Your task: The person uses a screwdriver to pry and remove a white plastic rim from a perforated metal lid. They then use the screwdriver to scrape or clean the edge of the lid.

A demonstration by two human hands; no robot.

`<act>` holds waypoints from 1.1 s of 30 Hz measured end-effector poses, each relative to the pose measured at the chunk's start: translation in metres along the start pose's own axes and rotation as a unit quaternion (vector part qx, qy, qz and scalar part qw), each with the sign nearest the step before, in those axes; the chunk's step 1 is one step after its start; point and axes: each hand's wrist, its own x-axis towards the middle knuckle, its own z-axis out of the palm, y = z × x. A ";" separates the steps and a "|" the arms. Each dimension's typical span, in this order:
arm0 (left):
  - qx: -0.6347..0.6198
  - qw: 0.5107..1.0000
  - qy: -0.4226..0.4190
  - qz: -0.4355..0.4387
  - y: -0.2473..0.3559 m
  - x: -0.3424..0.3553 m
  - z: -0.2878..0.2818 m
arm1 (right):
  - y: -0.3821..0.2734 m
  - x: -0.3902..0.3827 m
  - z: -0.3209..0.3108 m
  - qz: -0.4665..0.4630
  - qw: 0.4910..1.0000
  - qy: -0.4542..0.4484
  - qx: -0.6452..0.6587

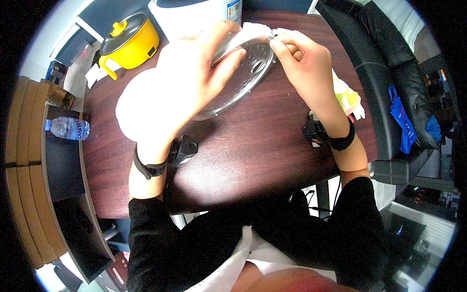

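Note:
My left hand (pixel 194 78) grips the upper-left part of a tilted, clear round lid (pixel 241 85), which has small dots and an oval fitting. My right hand (pixel 296 61) pinches the lid's upper-right rim. Some white material (pixel 253 29) shows behind the rim, too unclear to name. A white round object (pixel 134 104) lies beside and under my left hand, partly hidden by it. Both wrists wear black straps with small devices.
The dark wooden table (pixel 253 155) bears a yellow pot (pixel 136 48), a white appliance (pixel 175 14) and a yellow-green packet (pixel 345 97). A water bottle (pixel 68 128) and cardboard (pixel 22 170) are left; a black sofa (pixel 360 44) with a blue bag (pixel 401 121) is right.

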 end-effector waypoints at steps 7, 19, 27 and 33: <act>0.001 1.000 0.000 0.003 0.003 0.000 0.000 | -0.008 -0.004 -0.002 -0.035 0.997 0.007 -0.069; 0.025 1.000 0.002 -0.002 0.015 -0.004 0.001 | -0.005 -0.008 0.003 -0.049 0.997 0.019 -0.053; 0.046 0.999 0.005 -0.001 0.017 -0.005 0.001 | -0.006 -0.009 0.003 -0.057 0.996 0.016 -0.071; 0.041 0.999 0.007 -0.001 0.016 -0.005 0.001 | -0.009 -0.009 0.000 -0.031 0.993 -0.005 -0.115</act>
